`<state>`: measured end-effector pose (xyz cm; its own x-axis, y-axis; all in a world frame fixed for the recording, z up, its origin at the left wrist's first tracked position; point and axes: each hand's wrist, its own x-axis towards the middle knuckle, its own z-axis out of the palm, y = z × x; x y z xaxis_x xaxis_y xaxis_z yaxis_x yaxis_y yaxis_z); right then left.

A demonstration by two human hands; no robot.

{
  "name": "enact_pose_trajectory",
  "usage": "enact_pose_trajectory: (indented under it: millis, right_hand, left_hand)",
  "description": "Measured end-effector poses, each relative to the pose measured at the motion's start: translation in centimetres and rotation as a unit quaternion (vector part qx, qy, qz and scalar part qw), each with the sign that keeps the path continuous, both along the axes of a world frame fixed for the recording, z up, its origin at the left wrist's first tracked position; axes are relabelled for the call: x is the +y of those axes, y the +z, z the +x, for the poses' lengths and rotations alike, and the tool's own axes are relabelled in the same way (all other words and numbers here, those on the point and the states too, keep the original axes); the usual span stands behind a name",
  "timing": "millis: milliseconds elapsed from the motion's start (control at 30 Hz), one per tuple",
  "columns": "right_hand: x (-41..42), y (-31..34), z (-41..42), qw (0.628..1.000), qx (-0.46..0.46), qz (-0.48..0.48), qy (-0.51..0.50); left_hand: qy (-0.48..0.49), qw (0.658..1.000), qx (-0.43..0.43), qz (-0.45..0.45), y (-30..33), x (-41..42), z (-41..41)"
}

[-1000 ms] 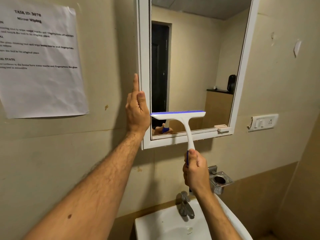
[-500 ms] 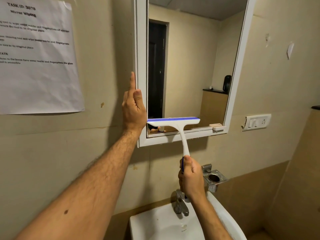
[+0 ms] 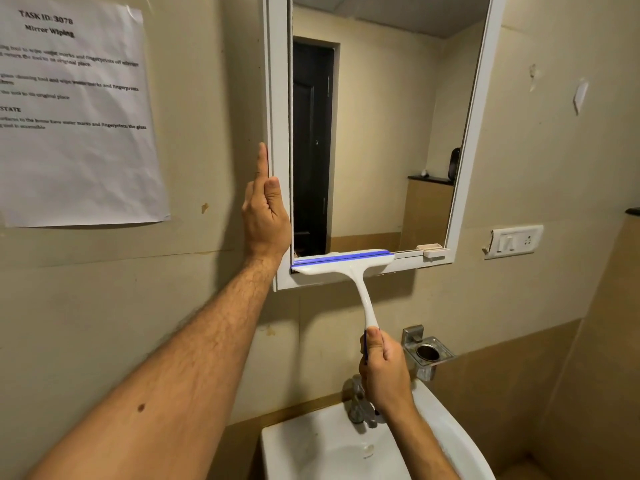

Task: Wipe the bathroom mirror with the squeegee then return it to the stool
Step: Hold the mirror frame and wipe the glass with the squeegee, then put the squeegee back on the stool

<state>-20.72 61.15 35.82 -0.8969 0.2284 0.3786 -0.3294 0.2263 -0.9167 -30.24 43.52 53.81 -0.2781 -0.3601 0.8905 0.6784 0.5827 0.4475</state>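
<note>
The white-framed mirror (image 3: 278, 98) hangs on the beige wall, its glass reflecting a dark door. A white squeegee (image 3: 346, 265) with a blue blade lies across the glass's bottom left edge, against the lower frame. My right hand (image 3: 382, 368) is closed round the end of its handle, below the mirror. My left hand (image 3: 265, 216) rests flat on the mirror's left frame, index finger pointing up, thumb on the frame's front. No stool is in view.
A white sink (image 3: 304, 445) with a metal tap (image 3: 358, 400) sits under my right hand. A metal cup holder (image 3: 427, 353) sticks out from the wall right of it. A switch plate (image 3: 514, 241) and a printed paper sheet (image 3: 72, 112) are on the wall.
My right hand has pulled the squeegee down the glass, from a little above the lower frame to the mirror's bottom edge. My left hand has stayed on the left frame.
</note>
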Motion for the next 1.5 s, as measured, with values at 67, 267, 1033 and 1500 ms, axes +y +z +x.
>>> enact_pose_trajectory:
  millis: [67,267,1033,1500]
  right_hand:
    - [0.2,0.3,0.3,1.000,-0.012,0.001,0.001]
    - [-0.6,2.8,2.2,0.996,0.012,-0.074,0.045]
    - [-29.1,-13.0,12.9,0.983,-0.103,-0.079,0.130]
    - [-39.9,-29.6,19.9,0.941,-0.332,0.003,0.068]
  left_hand:
    - [-0.002,1.000,-0.013,-0.004,0.1,0.0,0.3]
    - [0.027,0.997,-0.062,-0.021,-1.3,-1.9,0.8]
    - [0.098,0.928,-0.333,-0.134,-30.7,-30.6,23.4]
    - [0.059,0.799,-0.581,-0.146,-48.8,-40.6,35.3]
